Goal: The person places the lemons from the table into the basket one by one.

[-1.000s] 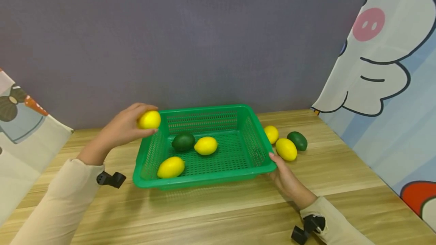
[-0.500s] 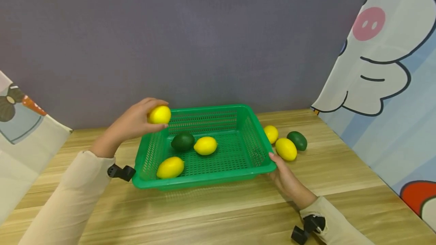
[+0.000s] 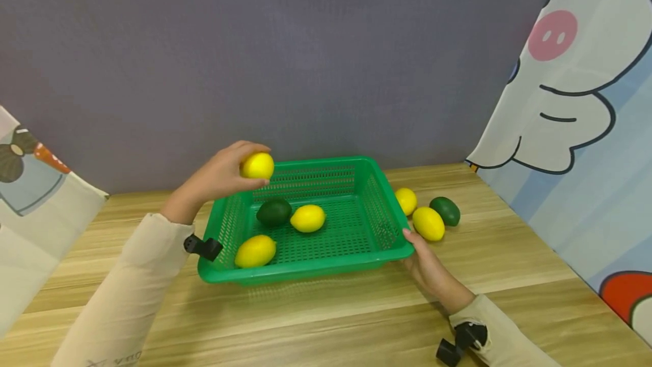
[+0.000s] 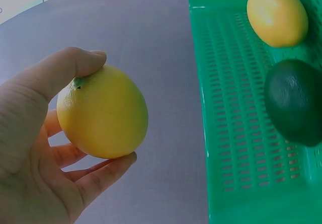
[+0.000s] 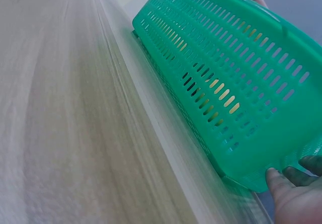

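Observation:
My left hand (image 3: 220,175) holds a yellow lemon (image 3: 258,166) between thumb and fingers, above the back left rim of a green plastic basket (image 3: 305,272). The left wrist view shows the thumb over the top of the fruit, near a small green stem mark, with fingers beneath. Inside the basket lie a dark green avocado (image 3: 274,212), a lemon (image 3: 308,218) beside it and another lemon (image 3: 256,251) near the front left corner. My right hand (image 3: 430,273) grips the basket's front right corner. Its fingertips (image 5: 274,176) show at the slotted wall in the right wrist view.
Right of the basket, two lemons (image 3: 429,223) and a dark green avocado (image 3: 445,211) lie close together on the wooden table (image 3: 316,327). A grey wall (image 3: 326,61) stands behind, and a cartoon-printed curtain (image 3: 601,197) hangs at the right.
My left hand has carried the lemon rightward and slightly up, from beside the basket's left edge to over its back left part. The right hand and basket have stayed in place.

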Demonstrator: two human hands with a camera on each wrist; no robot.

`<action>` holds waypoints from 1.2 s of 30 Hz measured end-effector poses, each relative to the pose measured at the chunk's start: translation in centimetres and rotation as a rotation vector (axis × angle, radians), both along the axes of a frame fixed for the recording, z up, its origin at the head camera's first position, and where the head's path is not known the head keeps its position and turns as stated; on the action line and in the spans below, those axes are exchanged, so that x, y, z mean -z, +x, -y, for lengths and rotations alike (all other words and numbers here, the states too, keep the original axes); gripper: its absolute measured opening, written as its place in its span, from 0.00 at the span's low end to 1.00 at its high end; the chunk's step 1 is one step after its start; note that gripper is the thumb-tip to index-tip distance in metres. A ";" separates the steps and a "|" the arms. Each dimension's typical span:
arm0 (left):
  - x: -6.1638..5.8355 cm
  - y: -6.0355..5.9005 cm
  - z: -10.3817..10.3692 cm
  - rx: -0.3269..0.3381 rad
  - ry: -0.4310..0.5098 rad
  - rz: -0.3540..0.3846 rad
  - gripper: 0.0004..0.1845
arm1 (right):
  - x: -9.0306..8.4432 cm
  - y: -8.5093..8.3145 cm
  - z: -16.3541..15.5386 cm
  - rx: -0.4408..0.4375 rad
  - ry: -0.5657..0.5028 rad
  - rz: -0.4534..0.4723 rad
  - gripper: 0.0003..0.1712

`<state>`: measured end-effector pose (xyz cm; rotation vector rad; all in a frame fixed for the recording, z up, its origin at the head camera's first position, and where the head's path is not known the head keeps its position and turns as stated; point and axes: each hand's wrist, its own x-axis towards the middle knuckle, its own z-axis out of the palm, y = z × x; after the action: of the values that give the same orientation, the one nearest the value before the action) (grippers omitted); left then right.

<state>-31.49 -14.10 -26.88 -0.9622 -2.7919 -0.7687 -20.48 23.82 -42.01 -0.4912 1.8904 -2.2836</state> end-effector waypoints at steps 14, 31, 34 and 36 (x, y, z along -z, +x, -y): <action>0.5 -0.9 -3.5 0.085 0.013 0.027 0.32 | 0.1 -0.1 -0.3 -0.021 -0.033 -0.005 0.19; 1.9 -1.3 -8.3 0.188 -0.067 0.077 0.32 | 0.0 -0.1 0.0 0.017 -0.012 0.014 0.20; 2.3 -1.3 -9.0 0.204 -0.091 0.092 0.32 | 0.0 -0.1 0.1 0.024 -0.017 0.018 0.20; 2.5 -1.4 -9.5 0.217 -0.113 0.097 0.32 | 0.0 -0.1 0.0 0.021 -0.020 0.018 0.20</action>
<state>-32.84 -4.63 -29.39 -1.2987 -2.8726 -0.7059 -20.59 23.77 -42.06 -0.4548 1.8749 -2.3141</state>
